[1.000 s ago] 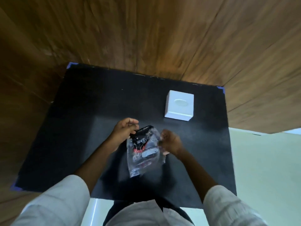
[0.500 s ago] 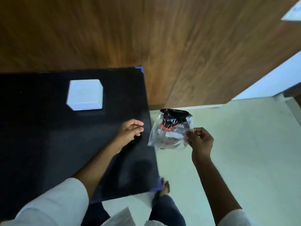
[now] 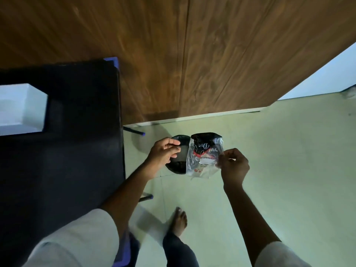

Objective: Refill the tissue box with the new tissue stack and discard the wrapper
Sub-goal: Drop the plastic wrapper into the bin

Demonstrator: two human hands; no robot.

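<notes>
The empty clear plastic wrapper (image 3: 204,155), printed in black and red, hangs in the air beside the table, pinched at its right edge by my right hand (image 3: 234,165). It hangs over a round black bin (image 3: 178,164) standing on the floor. My left hand (image 3: 164,152) hovers just left of the wrapper, over the bin, fingers loosely curled and holding nothing. The white tissue box (image 3: 21,108) stands on the black table (image 3: 67,170) at the far left, cut off by the frame edge.
A wood-panelled wall (image 3: 192,54) rises behind the table and bin. The pale tiled floor (image 3: 289,170) spreads to the right. My bare foot (image 3: 179,221) stands on it below the bin. Table legs with blue caps (image 3: 142,133) show by the table's edge.
My view has swung right, off the table. The right hand carried the wrapper over the floor bin, and my left hand left the table edge and moved beside it.
</notes>
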